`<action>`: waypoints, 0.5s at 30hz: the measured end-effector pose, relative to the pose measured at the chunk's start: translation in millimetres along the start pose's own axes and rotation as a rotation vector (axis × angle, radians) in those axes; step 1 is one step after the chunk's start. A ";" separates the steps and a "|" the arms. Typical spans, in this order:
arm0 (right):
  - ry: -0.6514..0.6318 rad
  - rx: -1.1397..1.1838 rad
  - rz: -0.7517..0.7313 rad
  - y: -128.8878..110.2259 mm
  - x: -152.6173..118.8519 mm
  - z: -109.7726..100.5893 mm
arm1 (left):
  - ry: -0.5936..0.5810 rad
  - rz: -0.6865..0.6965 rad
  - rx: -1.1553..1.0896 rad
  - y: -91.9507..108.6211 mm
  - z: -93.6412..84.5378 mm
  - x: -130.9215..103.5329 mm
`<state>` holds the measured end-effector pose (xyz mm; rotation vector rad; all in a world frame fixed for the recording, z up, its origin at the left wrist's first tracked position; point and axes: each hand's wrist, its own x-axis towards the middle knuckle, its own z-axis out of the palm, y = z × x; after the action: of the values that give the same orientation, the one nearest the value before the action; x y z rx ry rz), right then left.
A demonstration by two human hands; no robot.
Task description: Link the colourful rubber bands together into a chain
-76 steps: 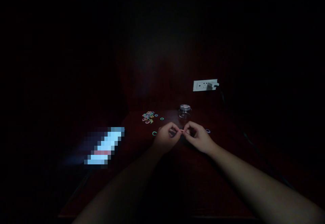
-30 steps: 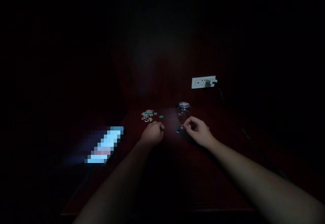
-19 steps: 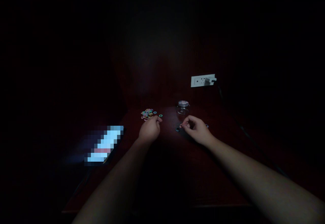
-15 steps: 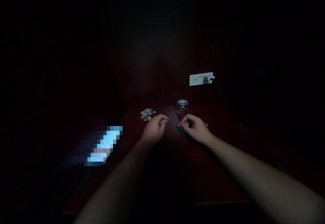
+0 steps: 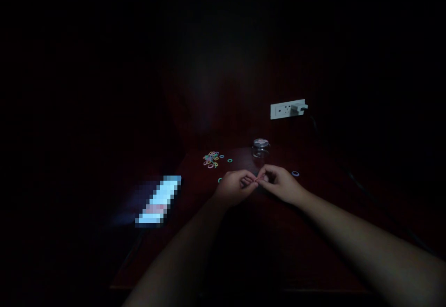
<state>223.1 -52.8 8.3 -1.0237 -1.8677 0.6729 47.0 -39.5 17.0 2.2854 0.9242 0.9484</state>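
Observation:
My left hand [image 5: 235, 187] and my right hand [image 5: 283, 184] meet over the dark red table, fingertips touching. Between their pinched fingers is a small pinkish-orange hair tie [image 5: 258, 179], mostly covered by the fingers. To the left behind them lies a loose pile of pastel hair ties [image 5: 211, 159]. A green hair tie [image 5: 230, 160] lies apart from the pile, and another green one [image 5: 219, 180] shows partly behind my left hand. Right of my right hand is a lilac hair tie [image 5: 295, 173]. Just beyond my fingers stands a clear jar [image 5: 260, 151] with its lid on.
A lit phone [image 5: 160, 202], its screen blurred out, is at the left edge of the table [image 5: 278, 260]. On the back wall is a white socket panel [image 5: 281, 110] with a plug [image 5: 298, 108] in it. A dark cable runs along the right. The surroundings are very dark.
My left hand has moved right to meet my right hand at the pinkish hair tie. Green hair ties near the left hand have come into sight. The whole view has shifted slightly.

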 end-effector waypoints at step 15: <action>-0.003 -0.026 -0.027 -6.8 -1.5 0.0 | 0.101 -0.032 0.020 -4.7 -2.4 3.6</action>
<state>220.9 -57.6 12.9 -1.0130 -1.8946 0.6359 45.3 -33.4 17.0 2.2500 1.0138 1.0537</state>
